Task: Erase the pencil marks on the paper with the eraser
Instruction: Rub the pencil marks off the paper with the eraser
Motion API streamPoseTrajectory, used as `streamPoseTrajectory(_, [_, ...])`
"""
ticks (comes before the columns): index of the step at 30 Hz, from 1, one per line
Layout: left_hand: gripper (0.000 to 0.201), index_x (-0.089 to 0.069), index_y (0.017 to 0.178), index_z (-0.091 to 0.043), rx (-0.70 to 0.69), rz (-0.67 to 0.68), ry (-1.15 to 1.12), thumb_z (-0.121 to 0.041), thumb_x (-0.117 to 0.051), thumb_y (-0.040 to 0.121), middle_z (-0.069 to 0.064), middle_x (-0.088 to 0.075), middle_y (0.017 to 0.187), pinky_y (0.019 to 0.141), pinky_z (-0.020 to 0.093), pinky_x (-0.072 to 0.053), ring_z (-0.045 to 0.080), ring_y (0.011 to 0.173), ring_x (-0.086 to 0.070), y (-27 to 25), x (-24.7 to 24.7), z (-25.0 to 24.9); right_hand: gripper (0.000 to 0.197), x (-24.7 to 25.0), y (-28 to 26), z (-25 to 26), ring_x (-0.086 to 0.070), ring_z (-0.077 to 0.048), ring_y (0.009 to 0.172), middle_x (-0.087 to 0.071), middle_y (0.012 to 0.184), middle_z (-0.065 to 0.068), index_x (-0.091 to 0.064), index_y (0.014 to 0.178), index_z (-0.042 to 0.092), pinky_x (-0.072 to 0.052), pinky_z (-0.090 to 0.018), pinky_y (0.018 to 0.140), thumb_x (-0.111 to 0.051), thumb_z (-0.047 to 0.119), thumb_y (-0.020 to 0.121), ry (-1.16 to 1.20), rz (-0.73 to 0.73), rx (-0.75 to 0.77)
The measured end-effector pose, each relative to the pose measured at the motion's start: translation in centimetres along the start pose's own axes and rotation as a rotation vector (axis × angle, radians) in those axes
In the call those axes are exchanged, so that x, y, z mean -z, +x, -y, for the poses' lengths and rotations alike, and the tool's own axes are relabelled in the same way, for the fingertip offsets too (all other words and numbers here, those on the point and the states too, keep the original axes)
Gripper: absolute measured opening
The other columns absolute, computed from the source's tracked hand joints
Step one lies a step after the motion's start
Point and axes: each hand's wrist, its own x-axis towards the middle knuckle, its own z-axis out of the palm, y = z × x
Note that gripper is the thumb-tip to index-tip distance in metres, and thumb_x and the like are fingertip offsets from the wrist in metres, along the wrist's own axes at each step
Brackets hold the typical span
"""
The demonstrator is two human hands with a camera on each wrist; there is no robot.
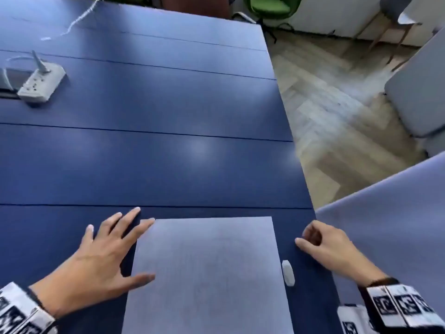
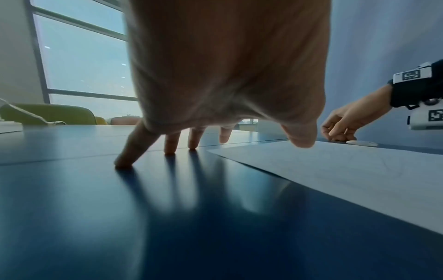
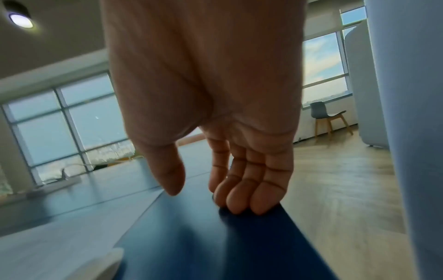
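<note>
Right now I read the paper point(image 1: 207, 273) as my landmark: it lies flat on the blue desk point(image 1: 154, 165), and the eraser point(image 1: 288, 272) sits on the desk just beside the paper's right edge, about halfway down that edge, its long axis running roughly along the edge. My right hand point(image 1: 325, 247) rests on the desk further right of the paper and a little beyond the eraser, near it but not touching; its fingers are loosely curled with nothing in them, and the right wrist view shows the fingertips point(image 3: 242, 202) down on the desk by its outer rim. My left hand point(image 1: 101, 259) lies spread wide at the paper's left edge, fingers straight: the thumb and the index tip overlap the paper, while in the left wrist view the other fingertips point(image 2: 123, 161) press the bare desk left of the sheet. So the right hand is plainly the nearer one to the eraser, and I judge the coming move is to draw it back toward me and slightly toward the paper, then pinch the eraser across its short sides. The pencil marks show only as faint lines in the left wrist view, too pale to place exactly. The left hand looks set to pin the sheet.
</note>
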Motion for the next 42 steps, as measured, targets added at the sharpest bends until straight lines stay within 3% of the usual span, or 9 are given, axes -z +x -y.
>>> streamPoseTrajectory(3, [0.107,-0.01,0.151,-0.051,-0.019,-0.064,0.093,-0.101,-0.033,0.06,-0.012,-0.001,0.163,0.115,0.058,-0.014,0.018,0.148,-0.004,0.0,-1.4,0.1,0.024,0.0,-0.4,-0.8,-0.057,-0.006,0.072,-0.064,0.077,0.007,-0.06,0.083,0.021,-0.04,-0.019,0.06,-0.069,0.044,0.083,-0.008,0.046,0.042])
streamPoseTrajectory(7, [0.109,-0.004,0.148,-0.055,-0.023,-0.041,0.094,-0.102,-0.033,0.055,-0.017,0.006,0.161,0.118,0.056,-0.007,0.012,0.147,0.004,-0.2,-1.1,-0.1,0.032,-0.8,-1.9,-1.4,-0.056,-0.006,0.071,-0.064,0.08,0.006,-0.062,0.085,0.02,-0.039,-0.018,0.06,-0.067,0.051,0.082,-0.013,0.038,0.123])
streamPoseTrajectory(12, [0.118,0.001,0.148,-0.054,0.007,-0.005,0.098,-0.104,-0.033,0.047,-0.014,0.004,0.162,0.118,0.059,-0.009,0.014,0.147,0.001,-0.5,-0.3,-0.9,0.037,-2.4,-4.5,-0.9,-0.053,-0.004,0.07,-0.059,0.076,0.009,-0.063,0.087,0.016,-0.037,-0.017,0.059,-0.066,0.053,0.083,-0.022,-0.011,0.189])
streamPoseTrajectory(19, [0.12,-0.012,0.149,-0.053,-0.002,-0.007,0.095,-0.106,-0.026,0.041,-0.007,0.002,0.164,0.115,0.066,-0.008,0.018,0.148,0.003,-1.0,-0.5,-1.3,0.031,-5.2,-6.5,-0.5,-0.057,-0.011,0.075,-0.061,0.081,0.007,-0.052,0.081,0.02,-0.044,-0.026,0.066,-0.059,0.05,0.085,-0.18,-0.124,0.263])
streamPoseTrajectory(24, [0.124,-0.009,0.15,-0.053,-0.004,-0.005,0.142,-0.107,-0.019,0.038,-0.004,0.007,0.164,0.115,0.066,-0.006,0.021,0.148,0.004,-1.0,-1.0,-1.0,0.03,-5.2,-6.6,-1.0,-0.056,-0.008,0.072,-0.062,0.079,0.007,-0.055,0.082,0.02,-0.044,-0.02,0.063,-0.057,0.048,0.091,-0.166,-0.126,0.316])
streamPoseTrajectory(33, [0.112,0.004,0.148,-0.056,0.018,0.05,0.165,-0.093,-0.051,0.059,-0.007,0.016,0.162,0.116,0.063,0.001,0.02,0.146,0.009,-1.1,-1.2,-0.7,0.031,-5.2,-8.0,-1.4,-0.056,-0.009,0.069,-0.06,0.077,0.004,-0.06,0.074,0.022,-0.043,-0.023,0.062,-0.062,0.051,0.086,-0.084,-0.075,0.341])
streamPoseTrajectory(42, [0.113,0.005,0.149,-0.056,0.012,0.057,0.143,-0.09,-0.055,0.06,-0.007,0.018,0.162,0.116,0.063,0.003,0.018,0.146,0.012,-1.8,-1.3,-0.7,0.025,-5.5,-8.4,-0.7,-0.058,-0.009,0.061,-0.064,0.066,0.002,-0.06,0.07,0.021,-0.046,-0.021,0.059,-0.069,0.041,0.081,-0.1,-0.083,0.3])
